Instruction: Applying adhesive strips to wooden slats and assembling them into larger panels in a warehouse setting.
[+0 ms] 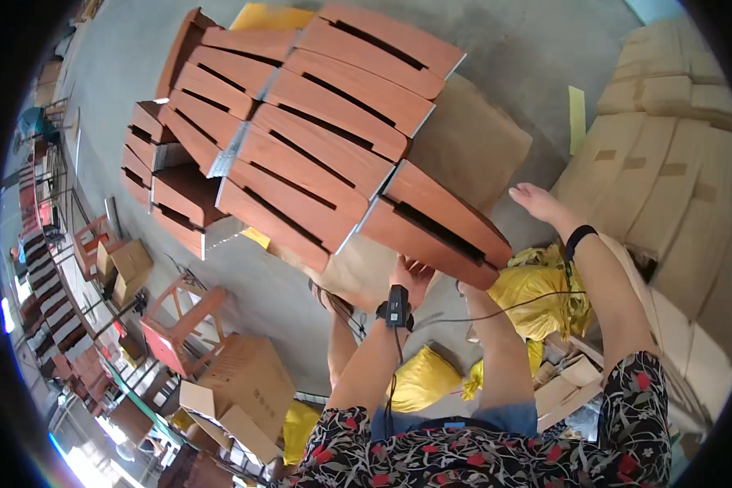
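Note:
Reddish-brown wooden panels with long dark slots (333,114) stand packed side by side in rows in front of me. The nearest slotted wooden panel (431,232) sits at the right end of the front row, turned a little from the others. My left hand (415,276) is at its lower left edge, fingers curled against it and the tips partly hidden. To the right of that panel, my right hand (533,200) is held apart from it, fingers stretched out, with nothing in them. Brown cardboard (468,142) lies beneath and behind the panels.
Flat cardboard cartons (659,179) are stacked along the right. Yellow sacks (537,297) lie by my legs, another yellow sack (423,380) between my feet. An open cardboard box (248,390) and a reddish wooden frame (185,321) stand at left. A black cable (496,311) crosses my lap.

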Demonstrator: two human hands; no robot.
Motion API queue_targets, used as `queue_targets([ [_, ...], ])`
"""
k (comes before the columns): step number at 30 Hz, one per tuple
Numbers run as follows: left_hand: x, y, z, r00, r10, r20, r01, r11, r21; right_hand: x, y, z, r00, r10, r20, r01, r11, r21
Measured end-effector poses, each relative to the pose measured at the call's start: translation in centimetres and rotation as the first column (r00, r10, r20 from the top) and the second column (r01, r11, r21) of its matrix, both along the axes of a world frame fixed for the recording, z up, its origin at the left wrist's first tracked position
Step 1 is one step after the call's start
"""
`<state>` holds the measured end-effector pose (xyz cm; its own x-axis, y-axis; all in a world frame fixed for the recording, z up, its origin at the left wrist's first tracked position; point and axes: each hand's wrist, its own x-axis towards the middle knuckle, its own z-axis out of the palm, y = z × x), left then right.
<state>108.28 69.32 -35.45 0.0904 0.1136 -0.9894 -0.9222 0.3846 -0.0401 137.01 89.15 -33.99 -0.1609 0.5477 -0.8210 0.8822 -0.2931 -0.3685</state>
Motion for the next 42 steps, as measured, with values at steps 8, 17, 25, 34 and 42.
queue_targets([
  [8,-10.5,-8.3,-9.0,0.926,0.051,-0.375,0.038,0.974,0.225,-3.0,-0.2,-10.3,0.978,0.05,-0.205,-0.112,0.946,-0.304],
  [17,-12.6,-17.1,-19.1,0.675,-0.09,-0.732,0.124,0.992,-0.008,-6.7,-1.2,-16.8,0.926,0.01,-0.377,-0.149,0.929,-0.34],
  [25,-16.2,-18.0,-19.2,0.844,0.226,-0.486,-0.201,0.974,0.104,-7.3,-2.6,-18.3,0.795,-0.166,-0.583,-0.093,0.917,-0.387],
  [34,-17.0,-19.5,-20.1,0.776,0.211,-0.594,-0.191,0.977,0.097,-9.5,-6.7,-12.9,0.726,-0.575,-0.376,0.183,0.69,-0.701],
  [42,-16.5,-19.2,-20.8,0.749,0.158,-0.643,-0.141,0.987,0.078,-4.3,-17.7,-17.6,0.454,-0.889,-0.069,0.493,0.314,-0.811],
])
